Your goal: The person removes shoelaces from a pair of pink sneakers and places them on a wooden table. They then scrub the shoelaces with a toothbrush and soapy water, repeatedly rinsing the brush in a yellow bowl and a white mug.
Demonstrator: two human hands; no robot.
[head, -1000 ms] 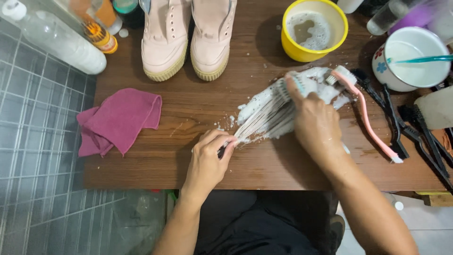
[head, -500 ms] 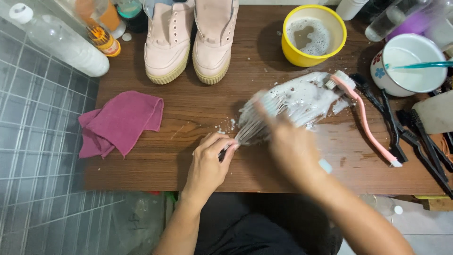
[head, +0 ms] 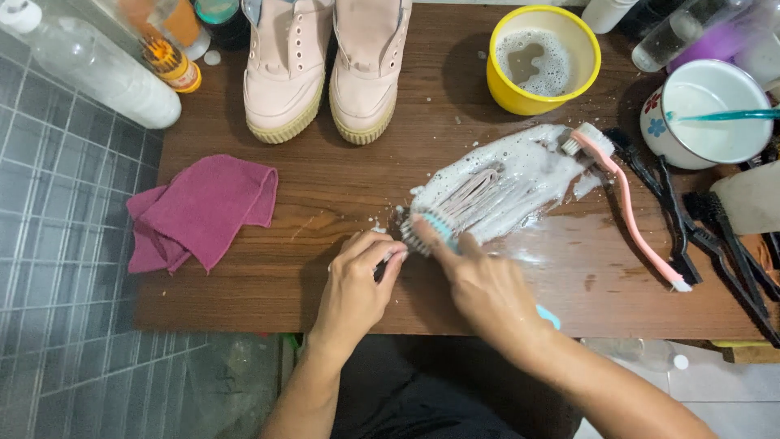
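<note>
A bundle of soapy shoelaces (head: pixel 496 183) lies in white foam on the brown wooden table (head: pixel 268 276). My left hand (head: pixel 355 286) pinches the near end of the laces against the table. My right hand (head: pixel 487 284) grips a small teal brush (head: pixel 431 232), whose bristle head rests on the laces' near end, right beside my left fingers. A pair of pale pink shoes (head: pixel 325 61) without laces stands at the back of the table.
A magenta cloth (head: pixel 199 211) lies at left. A yellow bowl of soapy water (head: pixel 543 58) stands at back. A pink brush (head: pixel 630 203), black brushes (head: pixel 715 236) and a white enamel mug (head: pixel 707 122) sit at right. Bottles (head: pixel 89 65) crowd the back left corner.
My right hand has drawn the brush along the laces from their far right end to the near end by my left hand. My left hand has stayed put.
</note>
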